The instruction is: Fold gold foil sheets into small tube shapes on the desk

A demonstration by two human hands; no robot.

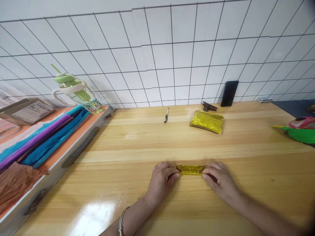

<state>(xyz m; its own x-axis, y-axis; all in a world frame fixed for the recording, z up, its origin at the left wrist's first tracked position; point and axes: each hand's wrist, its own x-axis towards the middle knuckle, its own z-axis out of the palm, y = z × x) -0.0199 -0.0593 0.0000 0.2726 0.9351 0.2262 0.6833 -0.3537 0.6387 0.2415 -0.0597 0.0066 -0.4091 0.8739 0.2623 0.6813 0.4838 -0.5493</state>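
Note:
A narrow strip of shiny gold foil paper (190, 169) lies crosswise near the middle of the wooden table, its long edges looking folded. My left hand (162, 179) pinches its left end between thumb and fingers. At the right end, my right hand (219, 178) has its thumb and fingers closed on the foil. Farther back sits a stack of gold foil sheets (207, 122), with a dark patterned clip (209, 106) just behind it. A pen (166, 115) rests on the table to the left of the stack.
A black phone (229, 93) leans on the tiled wall. On the left, an orange-topped case (59, 152) bears coloured crepe paper (46, 137), a green-lidded bottle (78, 93) and a cardboard box (27, 111). Green and pink items (301, 129) lie at the right edge of the wooden table (123, 141).

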